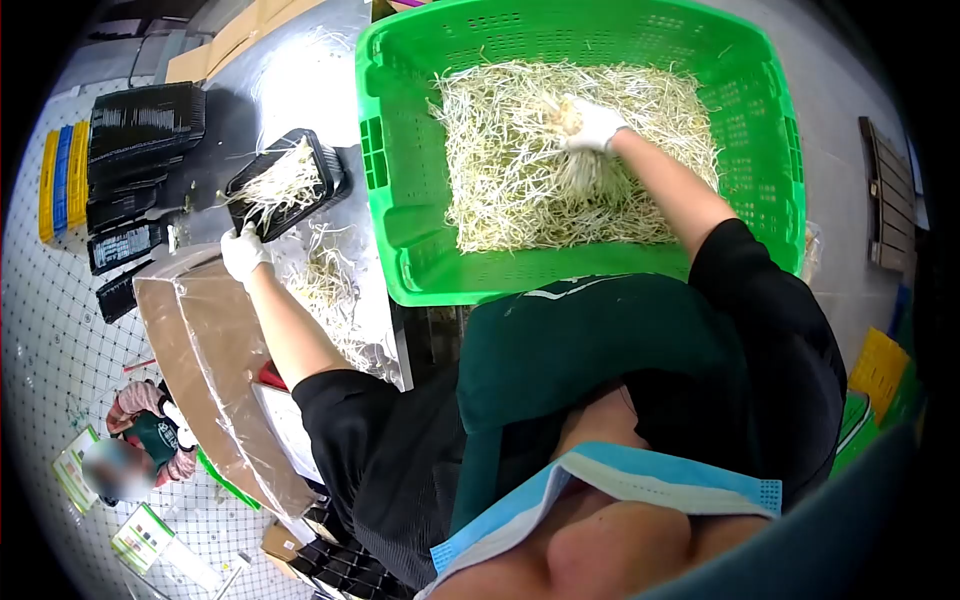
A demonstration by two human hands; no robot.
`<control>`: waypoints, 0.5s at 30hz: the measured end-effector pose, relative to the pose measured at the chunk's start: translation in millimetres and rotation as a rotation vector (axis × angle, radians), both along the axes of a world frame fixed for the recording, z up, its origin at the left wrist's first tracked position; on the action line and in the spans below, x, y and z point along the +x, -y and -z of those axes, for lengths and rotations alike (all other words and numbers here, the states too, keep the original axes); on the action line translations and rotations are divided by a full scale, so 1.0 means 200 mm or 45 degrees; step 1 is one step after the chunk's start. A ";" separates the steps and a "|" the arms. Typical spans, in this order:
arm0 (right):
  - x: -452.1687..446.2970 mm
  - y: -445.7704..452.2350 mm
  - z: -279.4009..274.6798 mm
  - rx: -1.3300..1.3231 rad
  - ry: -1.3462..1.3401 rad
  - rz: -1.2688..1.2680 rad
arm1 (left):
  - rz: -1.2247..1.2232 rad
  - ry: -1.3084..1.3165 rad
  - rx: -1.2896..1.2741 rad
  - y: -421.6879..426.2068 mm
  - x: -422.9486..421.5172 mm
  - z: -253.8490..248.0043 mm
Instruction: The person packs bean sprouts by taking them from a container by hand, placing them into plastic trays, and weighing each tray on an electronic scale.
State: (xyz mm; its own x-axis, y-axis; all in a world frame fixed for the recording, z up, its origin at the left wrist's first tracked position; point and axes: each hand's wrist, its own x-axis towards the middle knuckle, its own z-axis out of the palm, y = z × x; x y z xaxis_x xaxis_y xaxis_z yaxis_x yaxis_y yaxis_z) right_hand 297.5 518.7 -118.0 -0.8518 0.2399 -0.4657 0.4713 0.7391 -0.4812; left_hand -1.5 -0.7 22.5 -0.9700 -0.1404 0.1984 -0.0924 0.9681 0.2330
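Note:
My right hand (592, 125), in a white glove, is deep in the green crate (408, 268) with its fingers closed around a clump of bean sprouts (560, 115). More bean sprouts (510, 190) fill the crate's bottom in a thick tangled layer. On the left, my gloved left hand (245, 252) grips the near edge of a black plastic tray (332, 168). A small heap of sprouts (285, 185) lies in that tray, and some strands hang over its rim. The fingertips of my left hand are partly hidden by the tray edge.
Stacks of black trays (145, 125) stand at the left of the metal table (225, 115). Loose sprouts (325, 285) lie near the crate. A plastic-lined cardboard box (215, 360) is by my left arm. Another person (150, 435) is at lower left. A pallet (890, 195) stands at right.

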 end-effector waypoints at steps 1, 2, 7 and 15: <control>0.02 -0.03 -0.04 0.003 0.002 -0.001 | -0.010 0.038 0.097 0.10 -0.08 0.05; 0.04 -0.06 -0.13 -0.043 -0.066 0.042 | -0.079 0.106 0.615 0.04 0.00 -0.04; 0.05 0.05 -0.40 -0.153 0.105 0.079 | -0.127 0.023 1.891 0.16 0.16 -0.14; -0.04 0.14 -0.06 0.249 0.385 -0.050 | -0.222 0.018 2.475 -0.20 0.61 -0.37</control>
State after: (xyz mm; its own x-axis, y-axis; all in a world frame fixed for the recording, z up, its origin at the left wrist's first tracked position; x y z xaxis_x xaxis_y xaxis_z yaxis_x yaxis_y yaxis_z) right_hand 289.7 491.3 -105.3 -0.6928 0.3190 -0.6467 0.5400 0.8239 -0.1721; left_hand 120.4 38.7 96.8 -0.9235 -0.2020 -0.3263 -0.1545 -0.5825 0.7980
